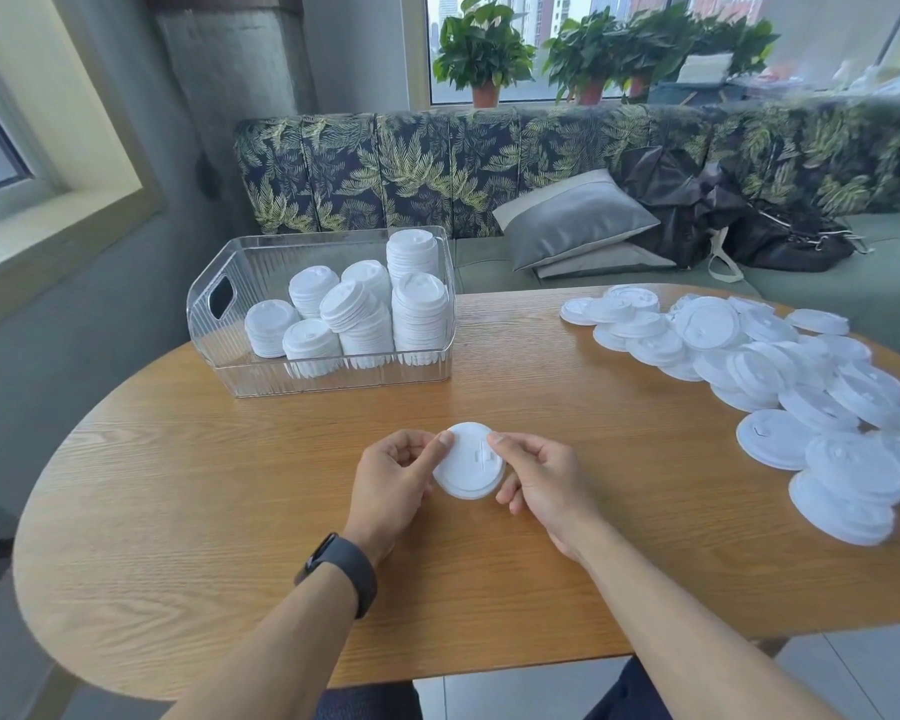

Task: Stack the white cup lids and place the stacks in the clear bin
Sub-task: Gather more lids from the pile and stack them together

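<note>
Wooden table (230, 511), ridged round white lid (467, 459)

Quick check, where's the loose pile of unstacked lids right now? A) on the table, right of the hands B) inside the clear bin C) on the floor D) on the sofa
A: the loose lids lie spread on the table, right of both hands; the clear bin holds only stacks.

Bare forearms, black wristband (341, 570) on the left wrist.
</note>
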`<state>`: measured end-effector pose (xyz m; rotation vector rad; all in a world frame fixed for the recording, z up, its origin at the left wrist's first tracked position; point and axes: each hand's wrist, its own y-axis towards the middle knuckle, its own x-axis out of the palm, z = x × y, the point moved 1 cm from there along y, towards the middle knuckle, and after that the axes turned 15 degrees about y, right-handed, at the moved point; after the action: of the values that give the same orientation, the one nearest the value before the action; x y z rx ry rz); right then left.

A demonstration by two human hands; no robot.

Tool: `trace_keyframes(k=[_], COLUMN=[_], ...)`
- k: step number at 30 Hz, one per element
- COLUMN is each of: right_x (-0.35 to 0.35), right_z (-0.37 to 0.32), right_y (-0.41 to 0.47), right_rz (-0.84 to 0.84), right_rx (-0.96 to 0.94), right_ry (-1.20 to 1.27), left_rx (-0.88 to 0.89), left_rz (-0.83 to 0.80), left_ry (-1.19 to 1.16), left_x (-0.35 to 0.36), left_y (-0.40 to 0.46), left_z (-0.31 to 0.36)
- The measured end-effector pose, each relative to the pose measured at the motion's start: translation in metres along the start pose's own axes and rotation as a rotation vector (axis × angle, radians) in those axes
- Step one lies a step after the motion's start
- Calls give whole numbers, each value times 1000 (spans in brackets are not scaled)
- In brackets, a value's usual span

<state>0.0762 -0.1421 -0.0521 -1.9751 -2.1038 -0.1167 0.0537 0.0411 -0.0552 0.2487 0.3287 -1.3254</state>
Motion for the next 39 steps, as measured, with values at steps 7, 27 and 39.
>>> trace_keyframes(k=[7, 27, 39], right_x=[-1, 0, -15], right_z=[3, 4, 5], right_y=[3, 5, -5], right_rz=[43, 108, 130], right_rx=[7, -8, -97], right_ry=[39, 92, -34], left_rx=[5, 351, 529], left_rz=[-3, 67, -13], left_ry=[45, 585, 739], left_x=[1, 18, 21], left_y=[0, -10, -16], left_z=[-1, -4, -1])
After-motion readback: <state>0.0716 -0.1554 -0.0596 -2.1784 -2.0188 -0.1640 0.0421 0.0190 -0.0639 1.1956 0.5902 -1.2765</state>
